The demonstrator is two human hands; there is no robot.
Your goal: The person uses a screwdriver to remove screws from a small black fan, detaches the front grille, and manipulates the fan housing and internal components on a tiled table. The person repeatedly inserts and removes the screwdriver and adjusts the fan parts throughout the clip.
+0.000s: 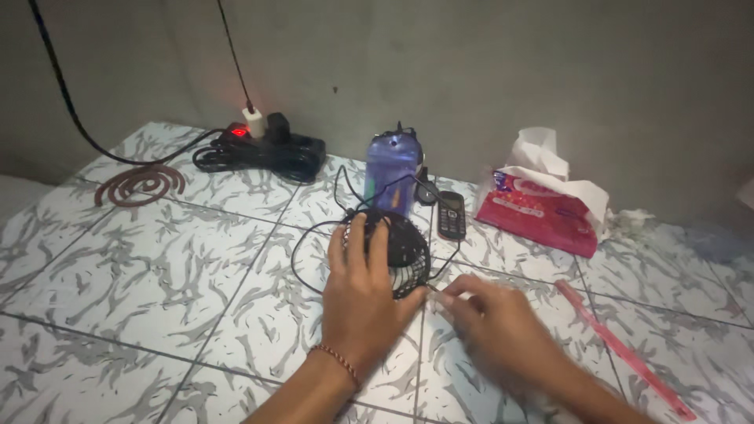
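**Two hands on a small black fan on a tiled floor**

One soft red tissue pack (540,213) lies near the wall, its top torn open, with white tissue standing out of it; more white tissue lies crumpled just beside its right end. One blue-violet pouch (391,171) stands upright behind the fan; what is inside cannot be told.

Counted: one fan (402,250), one phone (451,214), one power strip (275,147), one coil (142,184), one pink strip (624,349), two hands. The power strip carries a white plug and a black plug, with a red light lit at its left end. A thick dark cable (67,102) runs up the wall from it. The brown spiral coil lies flat, well apart to the left. The phone lies between pouch and tissue pack. The pink strip lies slantwise at the right.

The fan, a round black wire cage, sits on the floor in the middle, just in front of the pouch, with a thin black wire looping around it.

The left hand (363,294) lies spread over the fan's left side, fingers extended and resting on the cage, palm pressing rather than clasping. The right hand (496,326) is blurred; thumb and forefinger are pinched together at the fan's lower right edge, on something thin that cannot be made out.
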